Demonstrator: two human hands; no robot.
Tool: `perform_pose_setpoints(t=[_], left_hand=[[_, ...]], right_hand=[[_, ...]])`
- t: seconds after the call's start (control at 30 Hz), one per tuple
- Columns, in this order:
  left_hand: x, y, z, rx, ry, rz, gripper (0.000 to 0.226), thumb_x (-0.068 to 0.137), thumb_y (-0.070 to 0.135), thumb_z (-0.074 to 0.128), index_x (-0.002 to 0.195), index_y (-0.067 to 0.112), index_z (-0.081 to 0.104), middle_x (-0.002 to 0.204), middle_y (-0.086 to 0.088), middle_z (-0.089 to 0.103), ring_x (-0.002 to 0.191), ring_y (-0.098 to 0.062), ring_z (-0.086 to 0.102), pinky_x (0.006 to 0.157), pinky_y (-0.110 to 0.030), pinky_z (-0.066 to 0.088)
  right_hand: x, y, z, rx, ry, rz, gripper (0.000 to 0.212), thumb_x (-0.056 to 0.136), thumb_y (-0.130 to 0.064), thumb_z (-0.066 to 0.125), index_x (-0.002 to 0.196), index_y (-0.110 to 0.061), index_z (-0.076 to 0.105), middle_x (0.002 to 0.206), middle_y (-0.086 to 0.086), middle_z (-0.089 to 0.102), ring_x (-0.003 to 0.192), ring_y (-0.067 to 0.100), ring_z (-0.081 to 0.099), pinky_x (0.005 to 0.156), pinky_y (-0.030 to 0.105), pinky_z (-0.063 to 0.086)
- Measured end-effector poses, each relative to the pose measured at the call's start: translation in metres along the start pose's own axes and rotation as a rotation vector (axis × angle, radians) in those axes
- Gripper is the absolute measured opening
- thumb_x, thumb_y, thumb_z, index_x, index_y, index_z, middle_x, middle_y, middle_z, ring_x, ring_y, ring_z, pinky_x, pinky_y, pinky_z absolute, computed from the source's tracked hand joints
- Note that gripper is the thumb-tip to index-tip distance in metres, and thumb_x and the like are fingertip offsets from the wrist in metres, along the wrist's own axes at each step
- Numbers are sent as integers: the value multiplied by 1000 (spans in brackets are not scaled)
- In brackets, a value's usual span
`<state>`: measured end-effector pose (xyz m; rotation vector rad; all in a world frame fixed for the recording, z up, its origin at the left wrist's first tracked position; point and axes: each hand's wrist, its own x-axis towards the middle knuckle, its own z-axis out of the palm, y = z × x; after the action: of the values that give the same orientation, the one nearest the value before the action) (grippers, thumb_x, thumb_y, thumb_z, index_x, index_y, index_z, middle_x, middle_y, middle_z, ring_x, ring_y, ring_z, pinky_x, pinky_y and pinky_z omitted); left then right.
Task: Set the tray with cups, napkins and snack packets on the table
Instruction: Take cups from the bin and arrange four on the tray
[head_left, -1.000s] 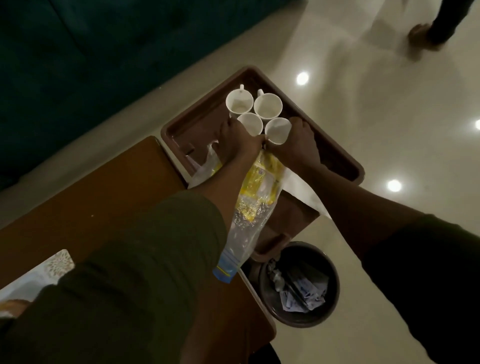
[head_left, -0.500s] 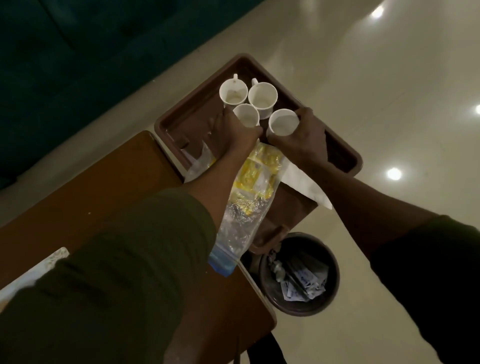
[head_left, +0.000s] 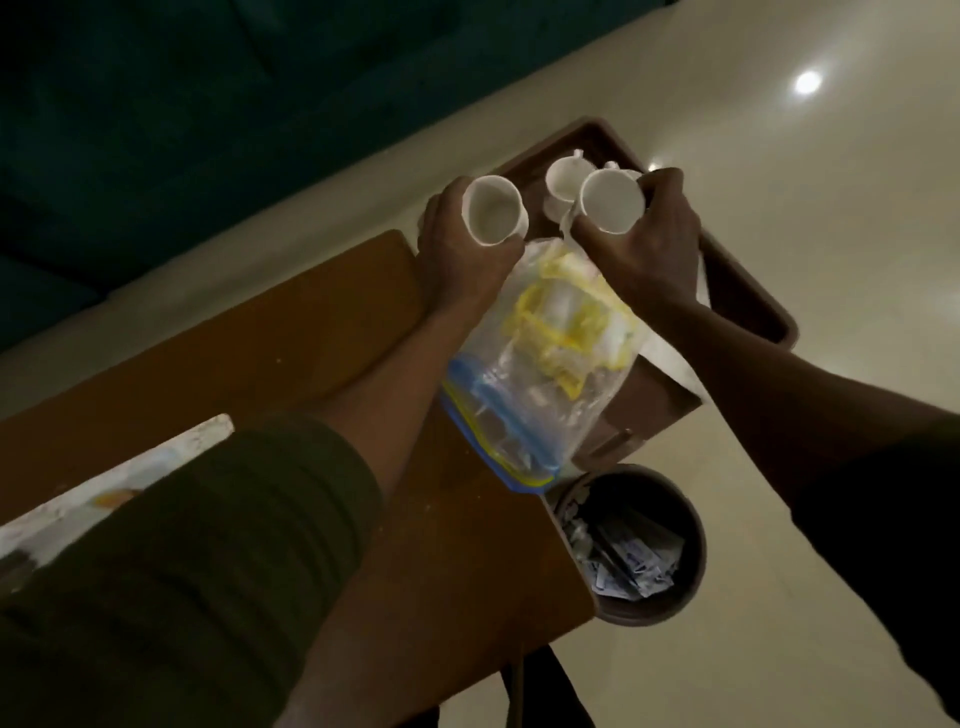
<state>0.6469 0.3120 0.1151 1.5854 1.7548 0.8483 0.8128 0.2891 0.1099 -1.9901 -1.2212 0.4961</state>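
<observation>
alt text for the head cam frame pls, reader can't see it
Each hand, left and right, holds a white ceramic cup above a brown plastic tray with more cups, by a wooden table. A clear zip bag of yellow packets lies between the forearms, above a round waste bin.

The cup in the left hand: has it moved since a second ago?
Yes. The cup in the left hand has left the other cups on the tray, lifted toward the table.
</observation>
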Motion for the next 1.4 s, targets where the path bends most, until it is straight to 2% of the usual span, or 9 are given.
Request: perform_pose_setpoints(t=[0.13,0.27,0.33,0.47,0.63,0.9,1.07,1.2,1.4], left_hand=[[-18,-47,-72,-38,100,-80,65,71,24,80,129,14,54,130,-4,57,119,-19,54,91,-20,40],[-48,-106,-161,-11,140,-156,69,73,22,82,134,14,50,136,-5,54,122,-16,51,83,-11,37],[-63,-138,-203,28,152,-187,70,74,23,82,135,16,49,136,-3,54,122,-15,50,79,-6,33],[-98,-200,-290,118,233,-294,70,74,30,82,134,19,48,134,-3,56,119,-17,54,82,-18,38],[-144,-274,-375,198,401,-487,68,70,34,82,130,18,54,128,-7,61,115,-27,59,84,-30,43],[-201,-361,-417,195,328,-644,68,67,25,84,127,15,55,126,-7,63,116,-27,57,84,-27,37],[-212,-384,-430,106,333,-696,65,70,30,80,128,24,52,122,-6,64,103,-30,65,84,-44,56],[-215,-394,-427,146,320,-677,59,71,27,77,126,29,57,123,-10,56,108,-30,58,81,-24,37],[-211,-402,-414,100,339,-762,72,68,37,82,128,16,50,127,-16,47,109,-33,53,77,-28,34]], right_hand=[[-38,-44,42,-7,-93,-108,66,65,-56,71,109,-12,49,100,-5,55,88,9,51,72,21,34],[-90,-99,91,13,-257,-185,67,65,-54,73,113,-15,50,108,0,60,99,17,58,79,34,50],[-114,-127,114,-4,-338,-235,67,66,-54,74,113,-14,47,109,3,58,98,20,57,76,34,50],[-167,-178,159,-49,-465,-380,68,67,-51,77,118,-16,48,105,-6,52,90,9,52,57,7,30],[-240,-240,223,-12,-719,-455,71,68,-44,80,122,-18,44,119,2,60,98,15,59,70,28,52],[-339,-263,303,-51,-894,-540,73,61,-39,85,121,-14,51,116,5,62,96,18,61,68,27,47],[-370,-259,329,-138,-1008,-618,74,62,-40,83,122,-15,48,115,6,61,96,20,61,71,31,51],[-381,-262,349,-251,-1119,-713,77,61,-41,83,124,-17,46,116,6,63,99,22,61,74,31,49],[-388,-276,374,-497,-1256,-918,83,55,-30,83,128,-25,43,119,7,61,105,25,59,79,37,53]])
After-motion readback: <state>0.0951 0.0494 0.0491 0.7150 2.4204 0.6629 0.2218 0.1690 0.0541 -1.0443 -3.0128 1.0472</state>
